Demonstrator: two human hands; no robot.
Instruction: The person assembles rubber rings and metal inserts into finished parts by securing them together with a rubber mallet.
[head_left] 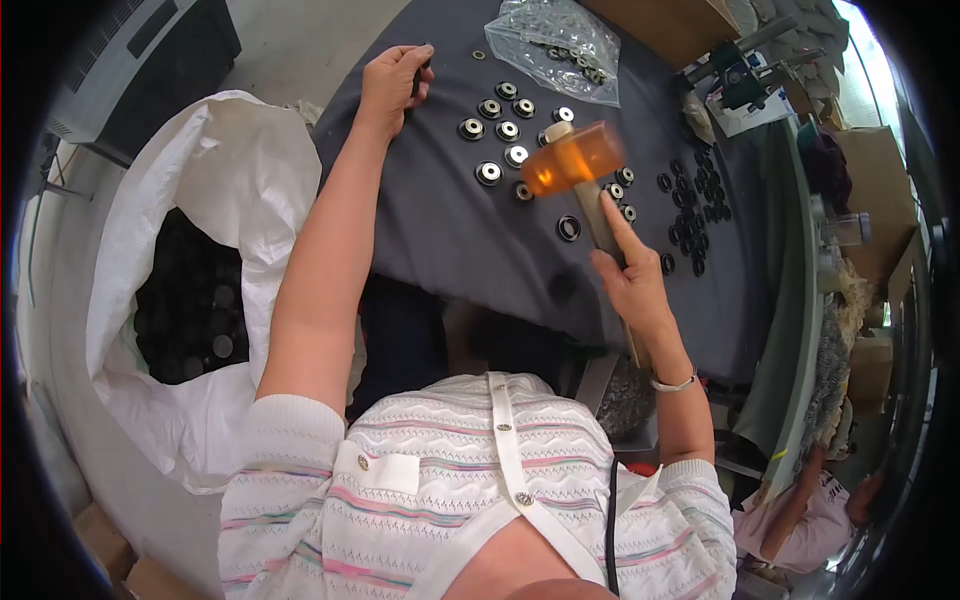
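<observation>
My right hand (637, 285) is wrapped round the wooden handle of a mallet (573, 160) with a translucent orange head, its index finger stretched along the handle. The mallet head hangs over the dark cloth-covered table (450, 240) and hides some of the pieces below it. My left hand (390, 88) is closed at the table's left side, with a small black piece (417, 80) showing at its fingers. Between the hands lie several round black pieces with shiny metal centres (508, 131). One black piece with a metal rim (568, 228) sits apart, nearer to me.
Many black rings (690, 215) lie at the table's right. A clear plastic bag (560, 45) of small metal parts lies at the far edge. A white sack (265, 160) on the left holds dark round pieces (190, 310). Another person (810, 520) is at the lower right.
</observation>
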